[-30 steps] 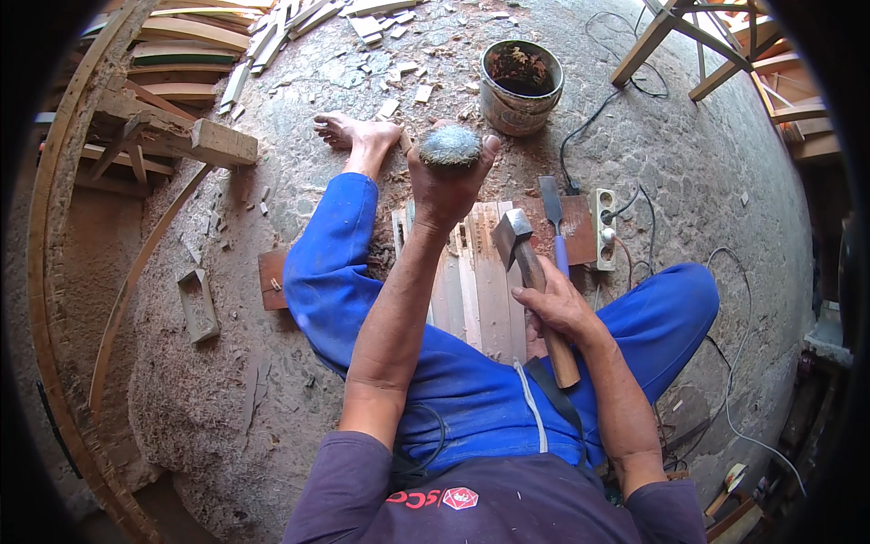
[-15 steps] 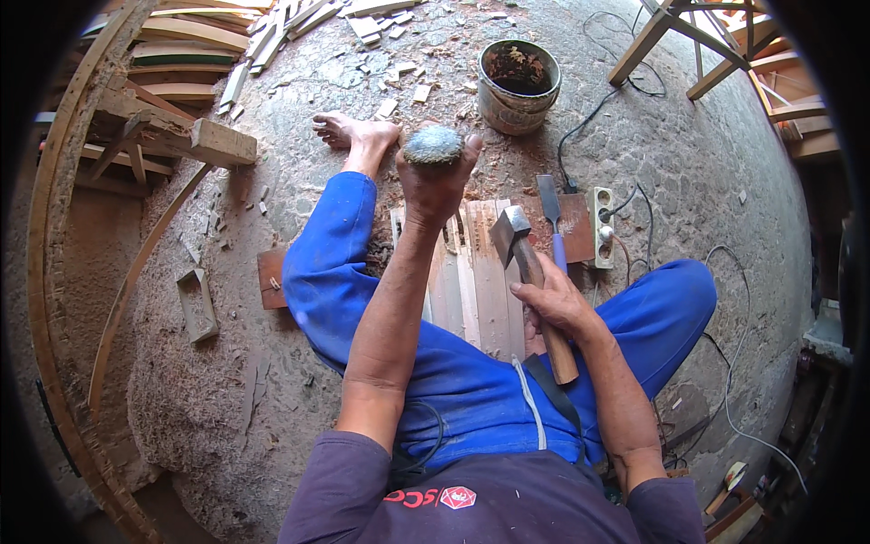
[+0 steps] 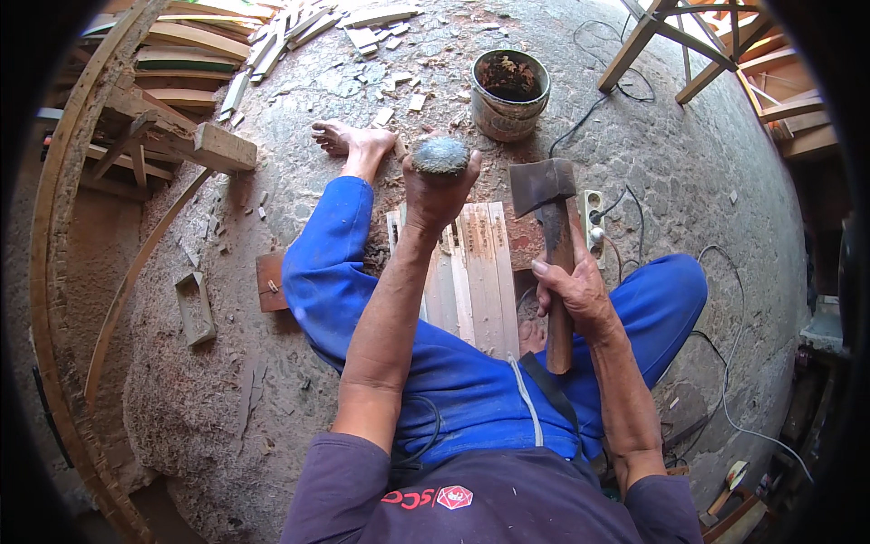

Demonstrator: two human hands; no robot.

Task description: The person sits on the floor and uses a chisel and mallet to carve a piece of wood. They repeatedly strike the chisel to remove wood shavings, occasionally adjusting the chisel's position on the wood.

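My left hand (image 3: 438,195), raised in front of me, grips a round, rough-topped grey object (image 3: 440,155); its lower part is hidden by the fingers and palm. In my right hand (image 3: 577,295) is a hatchet (image 3: 556,236), its wooden handle pointing toward me and its dark metal head up at the far end. The fingers wrap the handle partway along, with the thumb across it. Between my bent legs, below both hands, lie several pale wooden strips (image 3: 485,272) side by side, some with dark slots near their far ends.
A bucket (image 3: 510,100) stands ahead, beyond my hands. A white power strip (image 3: 593,222) with cables lies at the right. Wood scraps (image 3: 362,40) and shavings litter the floor. A wooden frame (image 3: 224,145) stands at the left, a small box-like wooden piece (image 3: 195,308) below it.
My right hand has raised and turned the hatchet, so its head now shows broadside and farther right. The purple-handled chisel that lay beside it no longer shows. My left hand stays nearly still.
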